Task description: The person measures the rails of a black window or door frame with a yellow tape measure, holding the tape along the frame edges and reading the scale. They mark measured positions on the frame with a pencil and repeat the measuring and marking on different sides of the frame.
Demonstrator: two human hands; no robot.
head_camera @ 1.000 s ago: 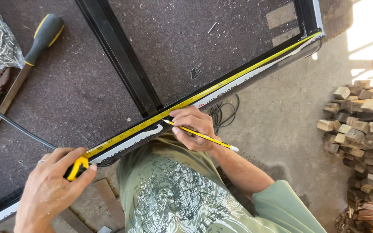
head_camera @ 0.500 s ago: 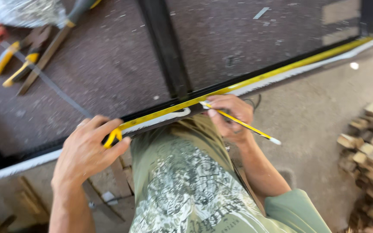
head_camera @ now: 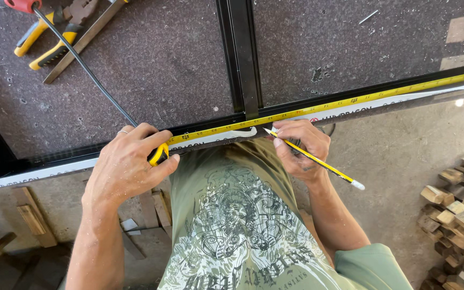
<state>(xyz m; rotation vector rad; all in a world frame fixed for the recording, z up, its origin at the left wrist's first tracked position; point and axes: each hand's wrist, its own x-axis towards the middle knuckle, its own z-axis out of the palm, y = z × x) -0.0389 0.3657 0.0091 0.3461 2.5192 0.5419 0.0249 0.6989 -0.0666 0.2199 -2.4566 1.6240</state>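
While the left hand (head_camera: 127, 164) is gripping the yellow tape measure case (head_camera: 158, 154), its thin blade (head_camera: 350, 101) is lying along the black metal frame (head_camera: 243, 59) on the rough dark table (head_camera: 157, 59); the right hand (head_camera: 302, 147) is pinching a slim yellow pencil (head_camera: 318, 161), tip touching the frame's edge.

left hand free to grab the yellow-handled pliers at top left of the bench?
Probably not as things stand. The left hand is clamped on the yellow tape measure case at the bench's near edge. The yellow-handled pliers lie far across the dark bench top, beside a black cable.
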